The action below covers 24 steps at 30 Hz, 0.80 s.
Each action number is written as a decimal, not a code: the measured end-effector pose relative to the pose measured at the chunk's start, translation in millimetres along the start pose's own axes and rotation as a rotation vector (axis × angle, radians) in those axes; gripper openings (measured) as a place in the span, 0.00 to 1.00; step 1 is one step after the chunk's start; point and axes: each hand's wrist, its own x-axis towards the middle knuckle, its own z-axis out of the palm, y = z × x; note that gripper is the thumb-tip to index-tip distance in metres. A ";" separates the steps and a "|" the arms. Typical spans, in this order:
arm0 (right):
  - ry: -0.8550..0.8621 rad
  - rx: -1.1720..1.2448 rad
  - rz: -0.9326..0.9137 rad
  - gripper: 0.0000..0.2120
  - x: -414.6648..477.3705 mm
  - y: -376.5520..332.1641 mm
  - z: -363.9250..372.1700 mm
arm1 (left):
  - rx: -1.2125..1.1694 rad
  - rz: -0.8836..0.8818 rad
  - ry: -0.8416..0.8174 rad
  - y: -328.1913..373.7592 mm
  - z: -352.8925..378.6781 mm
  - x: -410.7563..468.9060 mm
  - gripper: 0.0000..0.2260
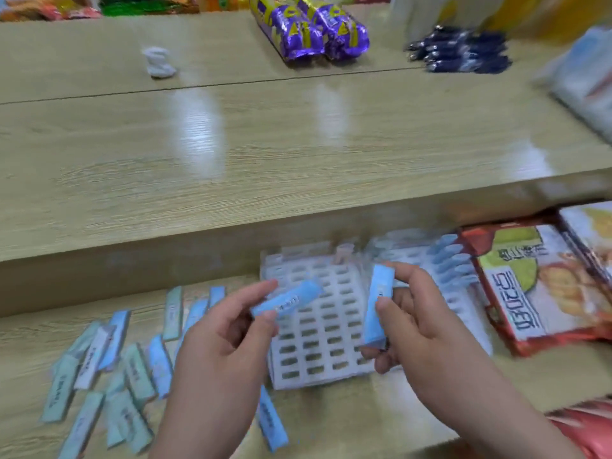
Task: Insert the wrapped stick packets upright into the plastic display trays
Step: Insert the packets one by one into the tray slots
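Observation:
A white plastic display tray [318, 329] with rows of slots lies on the lower wooden shelf in front of me. My left hand [225, 336] pinches a blue stick packet [288, 301], held tilted over the tray's left side. My right hand [420, 319] grips a second blue packet [377, 306], held nearly upright above the tray's right edge. A second tray [430, 260] behind it on the right has several blue packets [450, 263] standing in it. Several loose blue and green packets [109, 369] lie scattered on the shelf to the left. One more loose packet [271, 422] lies below the tray.
A red snack box [543, 286] sits right of the trays. A red bag [589, 429] is at the bottom right. On the upper shelf are purple wrapped rolls [311, 28], dark blue packs [463, 51], a small white object [159, 62] and a pale bag [586, 77].

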 end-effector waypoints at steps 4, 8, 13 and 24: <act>0.025 -0.044 -0.012 0.17 -4.9 11.9 -55.5 | -0.063 -0.033 0.042 -2.1 31.7 -1.5 0.11; 0.037 -0.040 -0.018 0.15 -3.4 21.0 -90.8 | -0.071 -0.027 0.025 0.3 59.4 -1.3 0.11; 0.063 -0.048 -0.004 0.08 5.4 30.8 -122.7 | -0.094 -0.086 -0.080 7.6 95.5 -3.7 0.15; 0.067 0.109 -0.016 0.07 15.3 47.3 -150.4 | -0.065 -0.152 -0.207 14.9 153.1 -15.5 0.08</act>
